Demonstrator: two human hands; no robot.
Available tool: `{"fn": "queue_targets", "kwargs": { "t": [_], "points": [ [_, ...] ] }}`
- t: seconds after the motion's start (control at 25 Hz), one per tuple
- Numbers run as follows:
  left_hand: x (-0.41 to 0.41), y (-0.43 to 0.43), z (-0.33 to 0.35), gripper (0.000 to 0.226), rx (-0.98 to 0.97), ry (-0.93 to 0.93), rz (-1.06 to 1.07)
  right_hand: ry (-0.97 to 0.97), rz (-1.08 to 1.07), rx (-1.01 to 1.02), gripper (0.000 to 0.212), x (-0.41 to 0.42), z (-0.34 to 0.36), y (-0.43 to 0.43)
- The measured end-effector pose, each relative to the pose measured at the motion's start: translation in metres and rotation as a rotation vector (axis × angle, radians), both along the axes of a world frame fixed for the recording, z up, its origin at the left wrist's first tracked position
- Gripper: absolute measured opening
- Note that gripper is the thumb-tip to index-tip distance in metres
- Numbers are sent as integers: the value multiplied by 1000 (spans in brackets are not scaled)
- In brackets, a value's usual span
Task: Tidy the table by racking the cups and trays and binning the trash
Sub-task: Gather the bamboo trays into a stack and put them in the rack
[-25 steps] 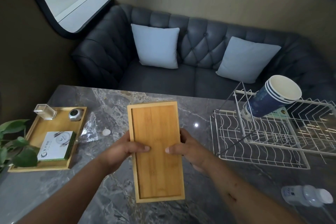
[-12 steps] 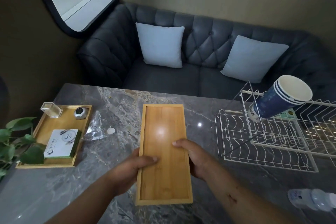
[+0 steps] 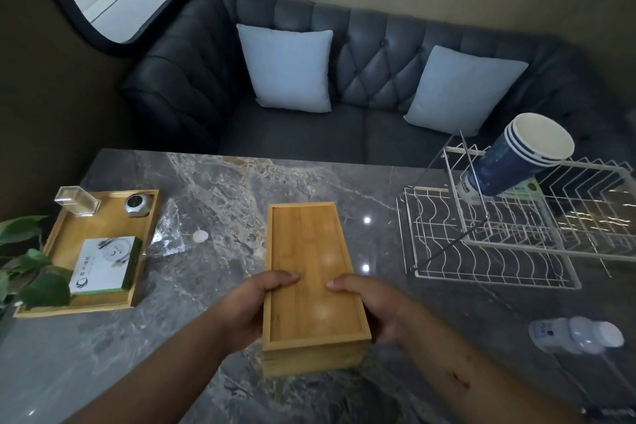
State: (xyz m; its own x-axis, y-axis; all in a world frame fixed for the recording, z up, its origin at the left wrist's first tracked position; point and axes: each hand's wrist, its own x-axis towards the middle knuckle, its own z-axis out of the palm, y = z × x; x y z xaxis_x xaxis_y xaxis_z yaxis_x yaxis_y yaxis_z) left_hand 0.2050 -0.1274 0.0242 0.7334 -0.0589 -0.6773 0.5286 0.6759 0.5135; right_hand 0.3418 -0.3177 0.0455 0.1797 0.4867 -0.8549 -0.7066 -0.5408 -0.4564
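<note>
I see both hands holding a long, flat bamboo tray (image 3: 309, 272) over the middle of the grey marble table (image 3: 223, 182). The left hand (image 3: 254, 306) grips the tray's left edge, with its thumb on top. The right hand (image 3: 375, 306) grips the right edge the same way. The near end of the tray is tipped up toward me, so I can see its thick front side.

To the right stands a white wire rack (image 3: 499, 251). A stack of dark blue paper cups (image 3: 516, 158) sits tilted on the rack's back part, open end up. Near the right edge of the table, a small clear plastic bottle (image 3: 578, 334) lies on its side.

To the left is a bigger bamboo tray (image 3: 69, 306) with a white and green box (image 3: 103, 265), a small clear box (image 3: 77, 200) and a little round silver thing (image 3: 137, 205) in it. Just beside that tray lies a crumpled clear plastic wrapper (image 3: 168, 234). Green leaves (image 3: 31, 272) poke in at the far left.
</note>
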Motion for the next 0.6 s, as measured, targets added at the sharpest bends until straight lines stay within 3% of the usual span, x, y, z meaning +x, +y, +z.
{"fn": "queue_targets", "kwargs": {
  "t": [0.2, 0.4, 0.6],
  "points": [
    [-1, -39, 11, 76, 38, 57, -28, 32, -44, 56, 60, -2, 16, -42],
    [-7, -65, 17, 78, 47, 103, -25, 19, 29, 3, 71, -3, 8, -66],
    [-16, -125, 29, 64, 61, 104, 12, 37, 100, -2, 81, -2, 12, -118]
  ]
}}
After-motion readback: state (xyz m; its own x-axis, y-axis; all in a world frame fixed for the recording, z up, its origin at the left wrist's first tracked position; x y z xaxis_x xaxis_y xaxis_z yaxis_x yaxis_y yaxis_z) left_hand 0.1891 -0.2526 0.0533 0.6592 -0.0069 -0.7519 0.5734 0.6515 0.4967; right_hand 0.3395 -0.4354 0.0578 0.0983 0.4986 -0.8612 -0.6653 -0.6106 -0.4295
